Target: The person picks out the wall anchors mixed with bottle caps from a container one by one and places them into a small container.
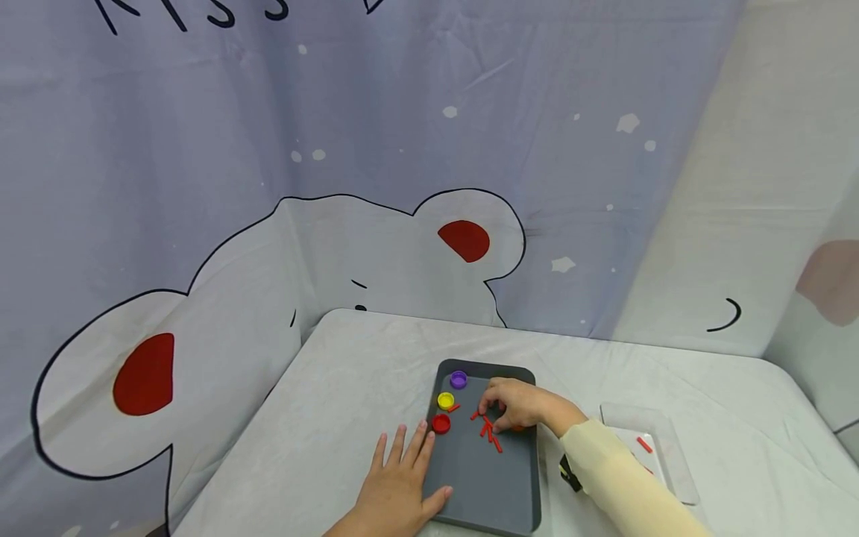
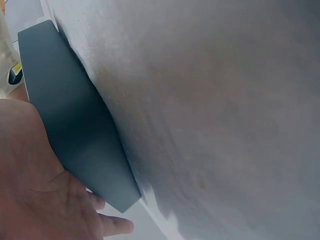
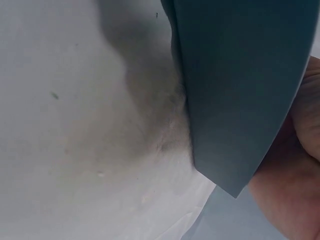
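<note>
A dark grey rectangular tray (image 1: 479, 485) lies on a white cloth. Toward its middle several small red sticks (image 1: 497, 444) lie close together. Above them my right hand (image 1: 517, 403) has its fingers bent down, and a short red stick (image 1: 487, 420) spans between thumb and fingertips. My left hand (image 1: 396, 488) lies flat with fingers spread at the tray's left edge, its thumb over the rim. Along the tray's left side are a purple ring-shaped cap (image 1: 458, 380), a yellow one (image 1: 446, 401) and a red one (image 1: 441, 424). Both wrist views show mostly the tray's outer wall (image 2: 75, 115).
Right of the tray stands a clear shallow container (image 1: 681, 477) with a red stick (image 1: 644, 444) in it. A black and yellow object (image 1: 569, 474) is partly hidden by the right sleeve (image 1: 617, 477). A printed curtain (image 1: 376, 253) hangs behind the table.
</note>
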`<move>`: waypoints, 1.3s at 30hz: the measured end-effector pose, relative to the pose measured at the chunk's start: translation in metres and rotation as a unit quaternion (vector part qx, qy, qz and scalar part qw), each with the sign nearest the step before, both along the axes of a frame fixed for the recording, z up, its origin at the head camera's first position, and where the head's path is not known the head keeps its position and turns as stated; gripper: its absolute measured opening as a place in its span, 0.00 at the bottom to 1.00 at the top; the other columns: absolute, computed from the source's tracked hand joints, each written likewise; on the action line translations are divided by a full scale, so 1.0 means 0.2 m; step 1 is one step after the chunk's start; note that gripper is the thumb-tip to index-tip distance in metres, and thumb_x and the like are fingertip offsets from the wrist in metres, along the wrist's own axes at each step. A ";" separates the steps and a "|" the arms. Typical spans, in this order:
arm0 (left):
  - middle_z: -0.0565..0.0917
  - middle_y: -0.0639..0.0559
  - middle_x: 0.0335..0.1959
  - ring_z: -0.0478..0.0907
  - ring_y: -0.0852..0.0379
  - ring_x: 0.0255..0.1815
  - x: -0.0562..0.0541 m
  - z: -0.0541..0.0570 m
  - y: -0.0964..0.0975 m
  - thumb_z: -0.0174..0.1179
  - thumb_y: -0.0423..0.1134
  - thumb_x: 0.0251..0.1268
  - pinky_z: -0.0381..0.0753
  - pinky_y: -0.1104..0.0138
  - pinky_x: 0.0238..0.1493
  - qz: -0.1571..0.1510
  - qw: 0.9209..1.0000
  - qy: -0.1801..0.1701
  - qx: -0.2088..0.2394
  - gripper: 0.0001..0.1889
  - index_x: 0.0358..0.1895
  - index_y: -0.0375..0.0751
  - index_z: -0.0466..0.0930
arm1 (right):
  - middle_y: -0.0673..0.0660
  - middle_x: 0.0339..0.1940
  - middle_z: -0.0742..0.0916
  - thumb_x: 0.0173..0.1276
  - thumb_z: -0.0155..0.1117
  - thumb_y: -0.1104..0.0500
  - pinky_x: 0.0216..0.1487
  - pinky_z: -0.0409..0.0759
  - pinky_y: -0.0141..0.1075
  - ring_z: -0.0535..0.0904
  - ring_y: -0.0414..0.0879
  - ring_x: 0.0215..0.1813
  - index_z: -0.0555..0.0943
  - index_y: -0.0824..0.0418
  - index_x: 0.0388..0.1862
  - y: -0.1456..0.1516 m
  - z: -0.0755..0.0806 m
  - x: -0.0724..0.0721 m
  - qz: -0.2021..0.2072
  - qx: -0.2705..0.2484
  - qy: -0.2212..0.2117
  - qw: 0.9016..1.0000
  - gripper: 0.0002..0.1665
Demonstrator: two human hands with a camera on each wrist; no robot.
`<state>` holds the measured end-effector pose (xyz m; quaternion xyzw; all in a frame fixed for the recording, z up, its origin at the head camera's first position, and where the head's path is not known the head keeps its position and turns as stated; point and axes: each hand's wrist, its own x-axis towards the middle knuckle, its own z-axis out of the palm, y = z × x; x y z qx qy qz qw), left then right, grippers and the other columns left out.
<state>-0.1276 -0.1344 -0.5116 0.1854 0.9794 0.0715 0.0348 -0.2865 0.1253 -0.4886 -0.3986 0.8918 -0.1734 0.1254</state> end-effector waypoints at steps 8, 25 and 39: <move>0.53 0.48 0.83 0.50 0.35 0.81 0.00 0.00 0.00 0.42 0.71 0.72 0.46 0.36 0.75 -0.001 1.000 0.002 0.000 0.45 0.80 0.42 0.58 | 0.47 0.41 0.80 0.56 0.82 0.57 0.44 0.77 0.36 0.75 0.41 0.39 0.87 0.52 0.41 0.00 -0.01 0.00 -0.006 -0.003 0.002 1.000 0.15; 0.52 0.48 0.83 0.49 0.36 0.81 -0.01 -0.01 0.00 0.42 0.71 0.72 0.45 0.36 0.75 0.002 1.000 -0.012 0.001 0.45 0.81 0.43 0.57 | 0.46 0.38 0.81 0.57 0.80 0.58 0.41 0.77 0.34 0.74 0.38 0.37 0.86 0.54 0.38 0.01 0.00 0.00 0.007 -0.019 0.021 1.000 0.12; 0.53 0.48 0.83 0.50 0.35 0.81 -0.01 0.00 0.00 0.43 0.72 0.71 0.45 0.36 0.75 0.006 1.000 -0.017 0.003 0.45 0.80 0.43 0.58 | 0.46 0.29 0.80 0.61 0.76 0.60 0.37 0.75 0.30 0.73 0.35 0.33 0.88 0.59 0.41 0.13 0.08 0.05 -0.017 -0.118 -0.006 0.993 0.10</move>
